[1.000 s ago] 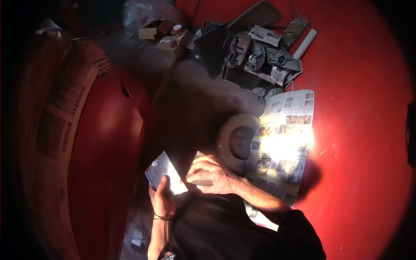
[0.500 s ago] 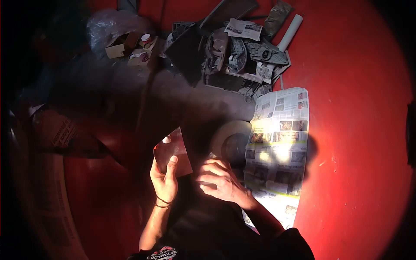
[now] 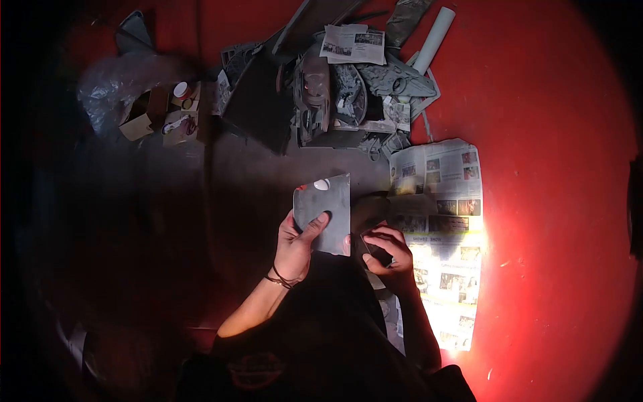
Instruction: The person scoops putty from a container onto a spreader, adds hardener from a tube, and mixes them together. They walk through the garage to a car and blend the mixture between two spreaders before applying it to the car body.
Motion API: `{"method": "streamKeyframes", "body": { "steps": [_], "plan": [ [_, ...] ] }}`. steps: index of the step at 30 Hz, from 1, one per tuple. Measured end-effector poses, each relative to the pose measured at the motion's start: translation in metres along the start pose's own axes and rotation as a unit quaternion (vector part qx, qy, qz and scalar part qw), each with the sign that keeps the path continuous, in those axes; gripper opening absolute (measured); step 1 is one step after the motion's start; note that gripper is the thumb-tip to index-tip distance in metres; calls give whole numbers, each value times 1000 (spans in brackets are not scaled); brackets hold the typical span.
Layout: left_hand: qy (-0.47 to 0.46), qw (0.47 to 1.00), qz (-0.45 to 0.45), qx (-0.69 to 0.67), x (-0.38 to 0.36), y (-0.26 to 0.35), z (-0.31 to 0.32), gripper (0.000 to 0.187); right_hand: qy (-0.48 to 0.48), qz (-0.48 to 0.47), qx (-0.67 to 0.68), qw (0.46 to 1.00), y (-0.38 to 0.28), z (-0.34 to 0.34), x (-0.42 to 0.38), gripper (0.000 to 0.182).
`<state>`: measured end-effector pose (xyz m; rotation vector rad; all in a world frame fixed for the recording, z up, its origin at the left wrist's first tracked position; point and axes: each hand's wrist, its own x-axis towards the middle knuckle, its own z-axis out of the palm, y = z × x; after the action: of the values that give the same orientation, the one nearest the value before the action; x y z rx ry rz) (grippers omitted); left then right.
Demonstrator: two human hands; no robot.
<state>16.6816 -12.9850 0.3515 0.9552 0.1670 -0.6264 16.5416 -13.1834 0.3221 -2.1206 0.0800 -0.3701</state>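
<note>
My left hand (image 3: 295, 254) grips a thin, flat grey panel (image 3: 333, 211) by its lower left edge, thumb pressed across its face. A white spot and a bit of red show near the panel's top edge. Just to the right, my right hand (image 3: 394, 253) is curled with its fingers bent round a small dark flat piece (image 3: 377, 252), whose kind I cannot make out. The two hands are apart, with the panel's right edge close to the right hand's fingers. Behind the right hand lies a sheet of newspaper (image 3: 462, 174), partly covered by the hand and forearm.
Dusty grey parts (image 3: 348, 94) are heaped at the back, with newspaper (image 3: 355, 43) on top and a white tube (image 3: 435, 40) beside them. Further left are an open cardboard box (image 3: 139, 124) and clear plastic wrap (image 3: 100, 87). The red floor (image 3: 549, 201) is brightly lit at right.
The view has shifted. The panel in my left hand has moved right and up and turned, now looking grey instead of dark red. My right hand has moved right; a dark piece now shows in it.
</note>
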Motion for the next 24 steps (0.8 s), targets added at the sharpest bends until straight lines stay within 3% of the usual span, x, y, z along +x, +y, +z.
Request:
{"method": "streamKeyframes", "body": {
  "steps": [2, 4, 6, 8, 9, 11, 13, 15, 17, 20, 24],
  "plan": [
    [-4, 1000, -7, 0, 26, 5, 1, 22, 73, 215, 207, 952, 4, 5, 5, 52],
    [-14, 999, -17, -28, 58, 7, -5, 25, 168, 358, 438, 807, 1, 12, 24, 61],
    [-23, 998, -28, -59, 87, 18, 1, 28, 120, 276, 705, 643, -7, 14, 57, 63],
    [-25, 1000, -5, -11, 113, 22, 12, 35, 104, 248, 800, 536, 8, 17, 73, 61],
    [-33, 999, 15, 39, 129, 22, 14, 37, 116, 274, 789, 538, 30, 23, 77, 59],
    [-53, 990, 50, 122, 158, 28, 29, 35, 139, 305, 683, 650, 62, 31, 91, 54],
    [-64, 988, 36, 138, 190, 29, 50, 29, 150, 298, 449, 829, 89, 33, 116, 51],
    [-74, 985, 19, 153, 220, 24, 69, 24, 88, 224, 200, 950, 129, 40, 134, 48],
    [-80, 981, 39, 173, 244, 19, 96, 26, 243, 191, 152, 939, 130, 36, 170, 36],
    [-88, 977, 27, 191, 280, 11, 125, 27, 127, 243, 279, 920, 159, 18, 179, 29],
    [-97, 972, -10, 215, 318, -8, 140, 26, 116, 289, 390, 866, 165, 0, 214, 27]
  ]
}}
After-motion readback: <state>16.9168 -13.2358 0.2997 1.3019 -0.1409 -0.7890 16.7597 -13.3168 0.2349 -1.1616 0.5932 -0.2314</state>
